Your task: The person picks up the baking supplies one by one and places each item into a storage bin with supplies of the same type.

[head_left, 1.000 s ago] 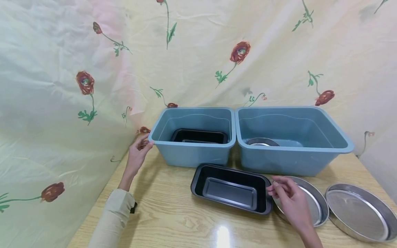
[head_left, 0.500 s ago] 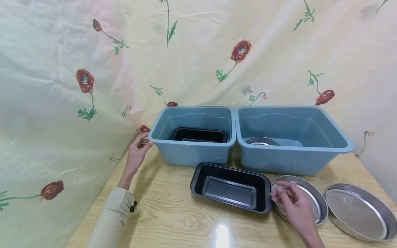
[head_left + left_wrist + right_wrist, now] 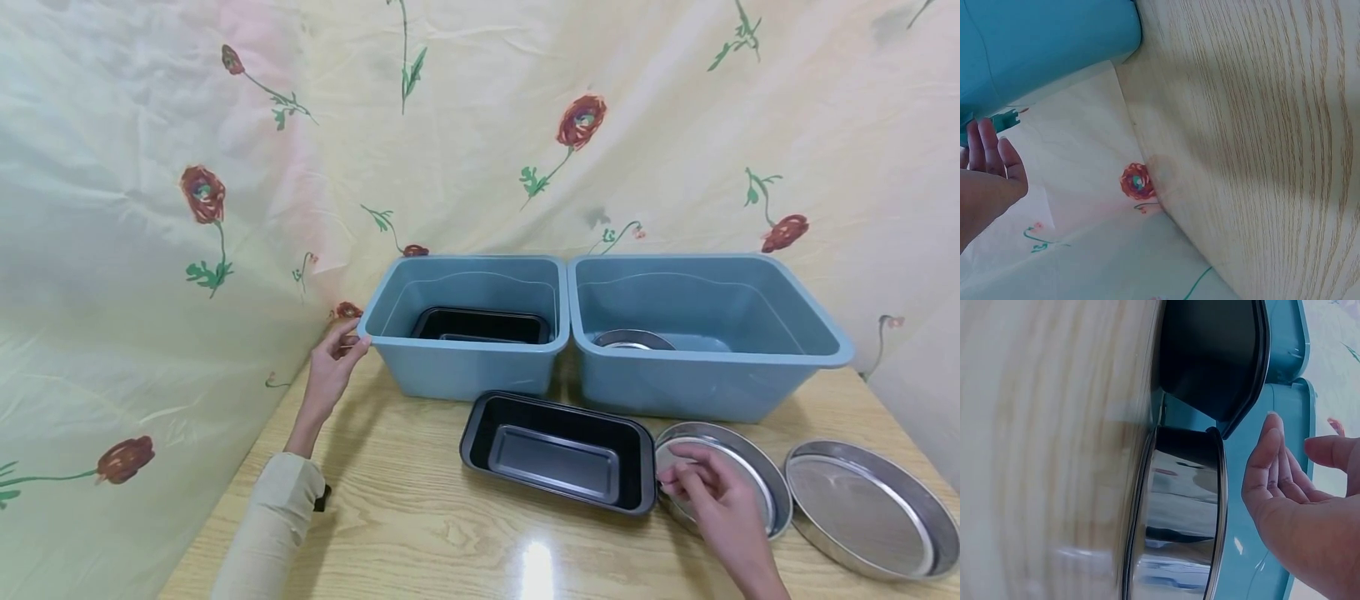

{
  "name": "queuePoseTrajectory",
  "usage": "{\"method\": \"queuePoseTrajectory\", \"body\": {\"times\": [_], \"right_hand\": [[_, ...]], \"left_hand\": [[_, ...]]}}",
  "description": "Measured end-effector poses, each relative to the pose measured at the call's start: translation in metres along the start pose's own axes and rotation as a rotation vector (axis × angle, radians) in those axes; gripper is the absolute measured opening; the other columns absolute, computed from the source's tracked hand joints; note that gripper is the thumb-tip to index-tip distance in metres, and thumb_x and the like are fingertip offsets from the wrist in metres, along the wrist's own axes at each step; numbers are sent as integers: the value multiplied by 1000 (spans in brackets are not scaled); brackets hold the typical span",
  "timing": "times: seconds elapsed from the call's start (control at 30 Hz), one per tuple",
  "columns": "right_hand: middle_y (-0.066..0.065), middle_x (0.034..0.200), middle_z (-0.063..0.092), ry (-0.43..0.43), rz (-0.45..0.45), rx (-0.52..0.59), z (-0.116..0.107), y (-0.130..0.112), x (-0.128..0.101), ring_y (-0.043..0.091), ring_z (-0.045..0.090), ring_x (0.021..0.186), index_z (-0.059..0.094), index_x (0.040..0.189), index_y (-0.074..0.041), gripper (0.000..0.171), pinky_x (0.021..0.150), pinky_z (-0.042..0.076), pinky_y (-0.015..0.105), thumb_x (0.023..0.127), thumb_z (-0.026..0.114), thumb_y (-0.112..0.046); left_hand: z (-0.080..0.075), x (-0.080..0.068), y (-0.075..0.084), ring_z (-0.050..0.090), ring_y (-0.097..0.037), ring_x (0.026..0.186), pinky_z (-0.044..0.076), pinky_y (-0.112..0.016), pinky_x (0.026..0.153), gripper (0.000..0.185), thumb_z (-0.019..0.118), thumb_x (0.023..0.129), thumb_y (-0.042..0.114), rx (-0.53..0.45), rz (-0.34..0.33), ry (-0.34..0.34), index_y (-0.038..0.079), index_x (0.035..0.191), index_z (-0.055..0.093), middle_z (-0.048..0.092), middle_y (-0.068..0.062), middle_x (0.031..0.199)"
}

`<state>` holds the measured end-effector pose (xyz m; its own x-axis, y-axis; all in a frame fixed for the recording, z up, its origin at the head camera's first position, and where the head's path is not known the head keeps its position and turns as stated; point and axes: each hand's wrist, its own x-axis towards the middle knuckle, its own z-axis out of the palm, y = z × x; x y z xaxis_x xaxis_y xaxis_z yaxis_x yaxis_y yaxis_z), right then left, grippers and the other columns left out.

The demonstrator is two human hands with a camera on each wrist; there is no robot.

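Observation:
At the front left corner of the left blue plastic bin (image 3: pixel 465 371), my left hand (image 3: pixel 330 373) pinches the rim between thumb and fingers. Another dark loaf pan (image 3: pixel 487 323) lies inside this bin. My right hand (image 3: pixel 722 508) is held over a round metal cake pan (image 3: pixel 782 496), fingers loosely bent and holding nothing. Just left of those fingertips is the right end of a black loaf pan (image 3: pixel 555 462). In the right wrist view, a gap shows between the thumb and fingers of the right hand (image 3: pixel 1291 500).
A second round cake pan (image 3: pixel 862 512) lies at the far right of the wooden table (image 3: pixel 405 525). The right blue bin (image 3: pixel 675 387) stands against the left one and contains a small round pan (image 3: pixel 633 337). Floral cloth (image 3: pixel 465 150) hangs behind and at the left.
My right hand has drawn slightly right and down, away from the loaf pan's right end. The left hand stays at the bin's corner. The pans and bins have not moved.

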<state>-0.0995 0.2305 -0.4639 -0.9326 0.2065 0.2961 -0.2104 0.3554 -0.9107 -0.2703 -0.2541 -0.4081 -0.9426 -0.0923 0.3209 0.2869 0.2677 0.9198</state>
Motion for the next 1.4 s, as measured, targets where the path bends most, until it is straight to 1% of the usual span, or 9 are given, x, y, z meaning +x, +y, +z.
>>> {"method": "queuePoseTrajectory", "body": {"times": [0.17,0.37,0.5,0.7,0.83,0.93,1.0,1.23,1.4], "right_hand": [[3,83,73,-19,15,-12,-3,1,-3,10,69,71,59,118,14,18,66,56,19,102,52,10],[10,82,73,-57,21,-43,-4,2,-6,12,69,69,60,119,14,19,63,56,22,102,53,10],[12,82,73,-84,23,-51,-5,4,-8,12,69,69,61,119,14,20,62,57,23,101,54,12],[12,80,71,-99,46,-20,-4,5,-11,12,67,68,60,119,17,22,62,57,23,98,53,17],[14,83,71,-121,86,-7,-6,3,-13,14,69,71,59,121,17,24,65,59,26,99,51,17],[16,87,71,-147,143,-16,-7,2,-14,16,70,74,58,124,15,26,68,60,27,99,50,15],[15,88,71,-161,171,-32,-8,2,-15,15,70,76,58,125,14,27,69,60,27,99,52,14],[13,92,72,-199,181,-99,-9,1,-16,11,69,80,58,127,11,32,72,58,24,95,57,13],[12,93,72,-234,238,-137,-10,-3,-14,13,70,79,57,130,10,35,72,57,24,96,63,7]], "left_hand": [[0,0,0,60,-11,95,50,-24,85,45,67,103,19,-2,-2,-2,3,145,59,62,-22,116],[0,0,-1,60,-11,96,49,-24,85,44,67,103,17,-11,12,-2,2,144,59,64,-19,114],[-1,0,-1,61,-12,95,50,-26,85,45,67,103,19,-10,11,-4,2,144,59,64,-15,112],[-2,1,-2,61,-11,95,52,-32,89,44,67,103,18,-10,14,-2,3,144,60,64,-15,112],[-1,0,-2,61,-16,96,52,-27,87,45,67,103,18,-9,13,-4,3,144,59,64,-16,112],[-1,0,-2,61,-20,97,51,-23,85,45,67,103,18,-11,11,-6,3,145,59,64,-17,113],[-1,0,-2,62,-21,97,51,-25,86,45,67,103,18,-13,11,-6,3,145,59,64,-17,113],[0,0,-2,62,-15,95,52,-25,86,45,67,103,18,-15,11,-4,2,144,59,64,-18,114],[-1,1,-3,62,-14,95,51,-22,85,44,67,103,18,-21,14,-6,2,144,59,64,-15,112]]}}
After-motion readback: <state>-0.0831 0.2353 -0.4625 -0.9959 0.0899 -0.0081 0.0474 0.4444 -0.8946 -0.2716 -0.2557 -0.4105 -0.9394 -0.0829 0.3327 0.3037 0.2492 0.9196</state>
